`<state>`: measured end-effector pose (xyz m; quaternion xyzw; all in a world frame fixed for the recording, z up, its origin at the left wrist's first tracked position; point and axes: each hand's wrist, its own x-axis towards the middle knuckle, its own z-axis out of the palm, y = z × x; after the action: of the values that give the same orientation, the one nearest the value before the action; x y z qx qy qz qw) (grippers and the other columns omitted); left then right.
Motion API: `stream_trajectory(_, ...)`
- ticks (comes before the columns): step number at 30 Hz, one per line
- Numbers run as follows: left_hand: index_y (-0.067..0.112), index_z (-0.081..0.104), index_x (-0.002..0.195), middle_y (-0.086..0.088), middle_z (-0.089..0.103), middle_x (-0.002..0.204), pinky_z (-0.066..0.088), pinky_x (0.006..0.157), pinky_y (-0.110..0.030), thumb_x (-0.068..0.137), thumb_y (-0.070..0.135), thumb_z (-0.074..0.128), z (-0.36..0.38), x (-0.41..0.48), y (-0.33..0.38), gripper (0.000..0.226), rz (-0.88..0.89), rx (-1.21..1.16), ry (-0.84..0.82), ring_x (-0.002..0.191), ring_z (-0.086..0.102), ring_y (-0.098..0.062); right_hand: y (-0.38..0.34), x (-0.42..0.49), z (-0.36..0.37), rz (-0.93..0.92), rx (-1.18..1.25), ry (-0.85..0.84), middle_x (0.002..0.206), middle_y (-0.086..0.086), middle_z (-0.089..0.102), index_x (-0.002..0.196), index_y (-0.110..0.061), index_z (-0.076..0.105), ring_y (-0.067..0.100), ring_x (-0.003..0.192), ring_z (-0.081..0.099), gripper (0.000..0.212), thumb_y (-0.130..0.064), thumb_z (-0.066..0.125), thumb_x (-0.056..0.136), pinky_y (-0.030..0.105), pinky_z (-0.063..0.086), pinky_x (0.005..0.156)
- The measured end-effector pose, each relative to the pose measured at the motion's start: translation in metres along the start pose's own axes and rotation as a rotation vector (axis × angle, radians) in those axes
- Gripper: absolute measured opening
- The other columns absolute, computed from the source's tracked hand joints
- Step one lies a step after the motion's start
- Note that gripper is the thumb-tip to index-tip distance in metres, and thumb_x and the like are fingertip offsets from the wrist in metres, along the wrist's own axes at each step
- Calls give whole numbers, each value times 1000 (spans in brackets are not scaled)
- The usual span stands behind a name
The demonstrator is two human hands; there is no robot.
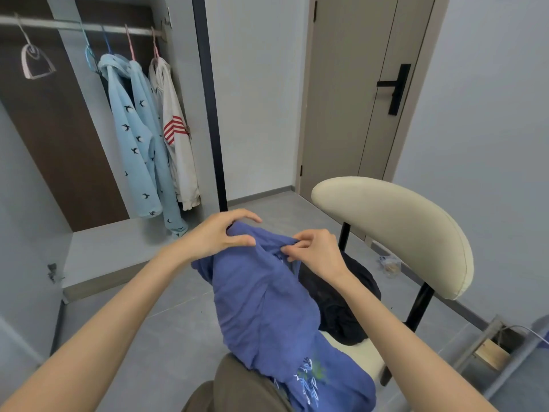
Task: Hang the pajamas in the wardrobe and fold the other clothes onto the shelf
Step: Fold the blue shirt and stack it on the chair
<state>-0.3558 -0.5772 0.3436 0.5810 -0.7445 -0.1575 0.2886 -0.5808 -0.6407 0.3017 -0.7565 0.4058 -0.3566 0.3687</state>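
Observation:
I hold a blue garment [264, 304] with a leaf print low on it, lifted above a chair. My left hand [217, 233] grips its top edge at the left. My right hand [315, 252] pinches the top edge at the right. The cloth hangs down over my lap. A black garment [341, 304] lies on the chair seat behind it. In the open wardrobe, light blue pajamas [136, 135] with a bird print hang on hangers from the rail [59, 25]. A white garment [178, 135] with red stripes hangs beside them.
A cream chair [395, 233] with black legs stands right in front of me. The wardrobe's low grey shelf [110, 251] lies to the left. An empty hanger [35, 60] hangs at the rail's left end. A closed door [356, 84] is behind the chair.

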Motion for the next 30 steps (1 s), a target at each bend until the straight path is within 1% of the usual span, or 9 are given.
stream_trajectory(2,38,61,113,34,57,103,35,79,-2,74,41,75,4,-1,-3,42,-32,32,-84,90,49,15,7,-1,1,52,-48,12,64,0,71,73,-10,71,7,64,66,11,-19,75,77,24,52,64)
stream_trajectory(6,1,69,85,-19,64,77,36,62,-30,80,46,66,12,0,-1,45,-17,57,-103,64,44,-16,19,-3,1,-49,-248,-78,81,-8,59,64,-9,61,-1,77,52,23,-21,69,82,23,39,66)
stream_trajectory(9,13,75,84,-4,70,77,47,67,-35,85,31,67,14,0,0,19,-34,-78,40,72,60,-21,28,-7,2,6,-80,-330,69,-6,54,62,-11,44,1,64,46,30,-14,64,85,26,34,62)
stream_trajectory(11,17,75,81,5,72,76,49,67,-26,85,29,68,15,1,-3,14,-96,-171,127,74,63,-13,34,-10,4,47,-67,-420,59,-7,39,64,-16,39,5,54,35,33,-15,65,85,26,28,58)
stream_trajectory(13,22,73,74,13,70,70,45,60,-14,86,29,67,16,3,-9,14,-179,-253,204,67,61,-2,40,-12,5,75,-55,-433,64,-5,47,73,-18,42,7,58,42,28,-19,66,87,25,33,60)
stream_trajectory(17,29,72,84,19,70,79,46,62,-8,86,35,66,20,3,-24,8,-337,-379,315,75,62,6,47,-10,0,8,-67,-242,74,-4,64,94,-20,49,7,65,58,17,-24,65,89,27,43,63)
stream_trajectory(21,19,70,100,7,66,90,44,65,-15,86,37,65,24,2,-36,24,-447,-441,428,82,58,-3,53,-2,-15,-132,-320,-18,59,-7,56,83,-22,60,9,56,49,16,-37,66,87,28,34,56)
stream_trajectory(26,14,71,89,-6,65,84,42,64,-25,85,37,67,28,7,-41,24,-485,-438,533,77,55,-15,60,-2,-25,41,-426,-340,48,-5,27,50,-18,32,13,47,23,61,-58,71,74,31,17,49)
stream_trajectory(30,18,70,80,0,63,73,41,62,-28,86,38,65,32,11,-41,22,-464,-375,552,70,54,-12,63,-11,-21,105,-491,-501,64,-2,57,87,-9,67,13,58,51,40,-48,72,79,28,38,53)
